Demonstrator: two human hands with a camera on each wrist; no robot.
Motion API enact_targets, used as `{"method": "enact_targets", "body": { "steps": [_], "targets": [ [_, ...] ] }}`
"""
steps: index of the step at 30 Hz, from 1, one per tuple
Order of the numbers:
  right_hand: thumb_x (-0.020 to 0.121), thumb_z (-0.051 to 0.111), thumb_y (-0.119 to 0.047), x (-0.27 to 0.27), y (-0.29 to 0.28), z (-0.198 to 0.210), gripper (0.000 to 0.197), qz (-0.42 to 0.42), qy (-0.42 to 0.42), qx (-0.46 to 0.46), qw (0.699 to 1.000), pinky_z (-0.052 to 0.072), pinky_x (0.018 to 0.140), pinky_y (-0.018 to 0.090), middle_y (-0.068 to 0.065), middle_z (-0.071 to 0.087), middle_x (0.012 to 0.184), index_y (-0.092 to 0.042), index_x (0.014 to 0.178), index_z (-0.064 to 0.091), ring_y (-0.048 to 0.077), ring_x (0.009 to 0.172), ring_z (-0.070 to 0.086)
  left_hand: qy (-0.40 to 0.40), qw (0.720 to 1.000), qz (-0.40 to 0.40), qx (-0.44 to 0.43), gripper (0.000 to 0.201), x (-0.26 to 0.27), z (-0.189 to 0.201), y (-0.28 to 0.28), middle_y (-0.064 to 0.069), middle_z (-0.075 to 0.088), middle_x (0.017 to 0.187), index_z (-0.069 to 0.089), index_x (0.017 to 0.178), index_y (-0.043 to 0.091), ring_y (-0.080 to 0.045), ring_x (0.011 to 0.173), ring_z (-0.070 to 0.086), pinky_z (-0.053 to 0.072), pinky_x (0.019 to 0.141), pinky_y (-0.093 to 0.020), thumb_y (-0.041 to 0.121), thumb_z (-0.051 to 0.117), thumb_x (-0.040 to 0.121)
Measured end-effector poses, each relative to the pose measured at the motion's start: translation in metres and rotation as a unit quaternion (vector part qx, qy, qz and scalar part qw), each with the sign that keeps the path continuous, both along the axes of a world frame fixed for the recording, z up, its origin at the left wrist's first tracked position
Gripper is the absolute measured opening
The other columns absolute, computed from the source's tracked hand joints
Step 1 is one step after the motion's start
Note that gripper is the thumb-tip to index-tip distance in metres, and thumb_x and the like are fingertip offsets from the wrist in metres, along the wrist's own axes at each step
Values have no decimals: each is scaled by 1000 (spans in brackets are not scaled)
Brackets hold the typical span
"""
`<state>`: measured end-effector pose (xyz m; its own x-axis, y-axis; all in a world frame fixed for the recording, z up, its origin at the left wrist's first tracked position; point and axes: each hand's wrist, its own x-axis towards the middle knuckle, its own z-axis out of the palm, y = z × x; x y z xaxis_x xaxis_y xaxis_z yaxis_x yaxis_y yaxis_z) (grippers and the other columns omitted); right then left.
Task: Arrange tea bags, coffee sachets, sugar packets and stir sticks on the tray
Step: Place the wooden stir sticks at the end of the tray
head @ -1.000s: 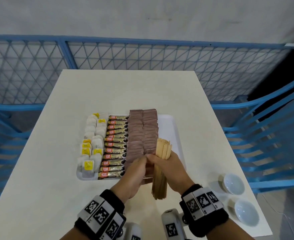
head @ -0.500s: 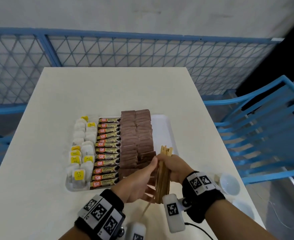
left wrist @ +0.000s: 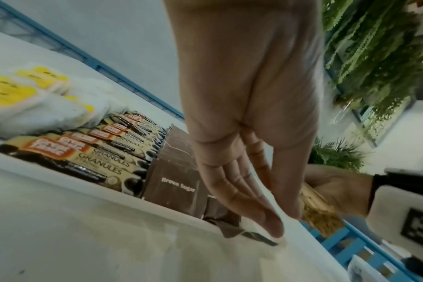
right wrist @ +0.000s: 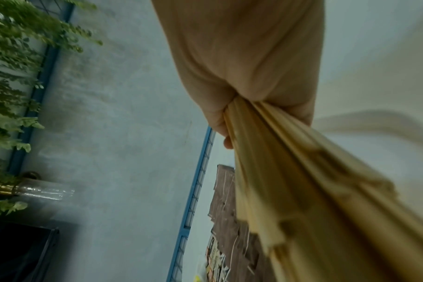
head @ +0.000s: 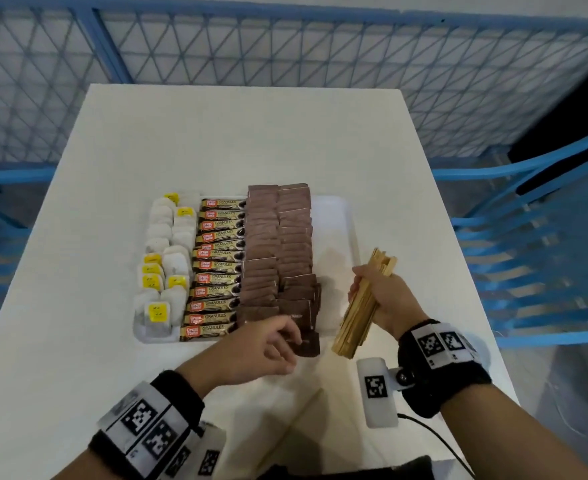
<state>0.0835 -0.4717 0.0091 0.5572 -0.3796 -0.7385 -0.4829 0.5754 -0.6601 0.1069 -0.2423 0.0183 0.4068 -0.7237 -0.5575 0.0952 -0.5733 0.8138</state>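
A white tray (head: 337, 220) holds tea bags (head: 164, 265) at the left, then coffee sachets (head: 216, 268), then two columns of brown sugar packets (head: 278, 244); its right strip is bare. My right hand (head: 365, 289) grips a bundle of wooden stir sticks (head: 354, 323), held tilted over the tray's front right corner. My left hand (head: 290, 336) reaches to the nearest sugar packets at the tray's front rim (left wrist: 169, 211); its fingers (left wrist: 273, 225) lie straight on a packet there. One loose stick (head: 292, 424) lies on the table near me.
The tray stands mid-table (head: 216, 133). A blue mesh railing (head: 285, 64) runs behind the far edge, and blue chairs (head: 545, 237) stand close to the right edge. A black cable trails from my right wrist.
My left hand has let go of the stick bundle and dropped to the front sugar packets. My right hand carried the bundle to the right. A single stick now lies on the table.
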Motion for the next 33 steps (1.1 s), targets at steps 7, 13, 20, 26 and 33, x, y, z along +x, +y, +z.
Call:
{"method": "enact_targets", "body": {
  "steps": [7, 13, 20, 26, 33],
  "targets": [
    [86, 60, -8, -26, -10, -2, 17, -40, -24, 6, 999, 48, 56, 31, 4, 51, 60, -10, 72, 52, 18, 54, 52, -191, 976, -102, 6, 5, -22, -3, -13, 0, 65, 90, 61, 85, 16, -7, 74, 57, 45, 67, -16, 12, 63, 83],
    [88, 58, -7, -41, -4, -4, 18, -49, -46, 11, 998, 48, 55, 29, 2, 50, 58, -10, 72, 51, 16, 52, 52, -264, 917, -271, 128, 33, -53, -18, -32, -9, 59, 103, 57, 94, 8, -22, 93, 54, 36, 71, -27, 36, 69, 80],
    [88, 57, -6, -48, 5, -8, 15, -33, -43, 8, 999, 49, 52, 28, 3, 51, 59, -8, 74, 52, 15, 51, 52, -241, 901, -300, 200, 17, -68, -28, -29, -20, 61, 111, 60, 103, -2, -34, 103, 58, 42, 83, -35, 4, 53, 89],
    [88, 58, -6, -54, 12, -7, 9, 13, -46, 14, 999, 48, 56, 30, 4, 51, 62, -7, 79, 54, 15, 53, 53, -222, 924, -255, 178, 19, -62, -24, -21, -19, 61, 107, 61, 100, -2, -32, 99, 59, 39, 70, -28, 8, 53, 85],
    [89, 58, -9, -51, 25, 6, 11, 86, -75, 51, 992, 51, 62, 32, 5, 52, 65, -8, 79, 54, 16, 58, 54, 4, 986, 159, -39, 3, -4, 9, -13, -1, 69, 70, 66, 83, 11, -11, 65, 64, 51, 63, -20, 9, 68, 82]
  ]
}}
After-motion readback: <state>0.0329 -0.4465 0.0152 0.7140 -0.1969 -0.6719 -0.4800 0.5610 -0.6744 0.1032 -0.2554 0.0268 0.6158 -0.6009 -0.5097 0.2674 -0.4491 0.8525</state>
